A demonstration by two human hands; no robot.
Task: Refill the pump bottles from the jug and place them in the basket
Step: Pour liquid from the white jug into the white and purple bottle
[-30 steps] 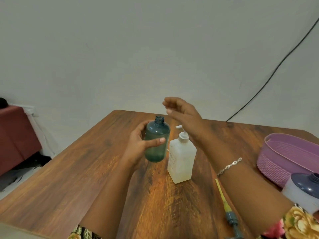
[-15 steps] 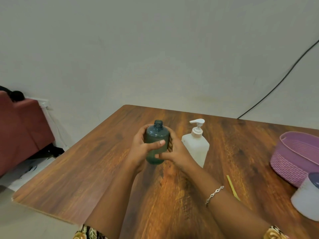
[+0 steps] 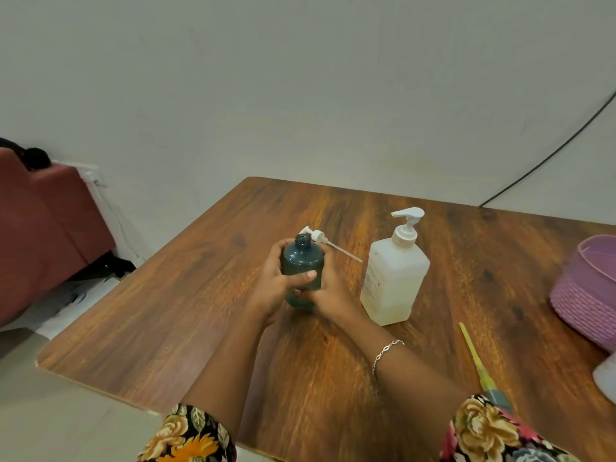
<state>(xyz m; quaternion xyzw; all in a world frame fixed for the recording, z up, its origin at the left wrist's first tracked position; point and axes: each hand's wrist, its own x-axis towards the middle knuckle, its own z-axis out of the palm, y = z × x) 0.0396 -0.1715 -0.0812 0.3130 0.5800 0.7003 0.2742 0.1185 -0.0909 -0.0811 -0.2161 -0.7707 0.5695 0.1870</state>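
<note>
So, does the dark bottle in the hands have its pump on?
No, the dark bottle has an open bare neck; a white pump lies behind it.
</note>
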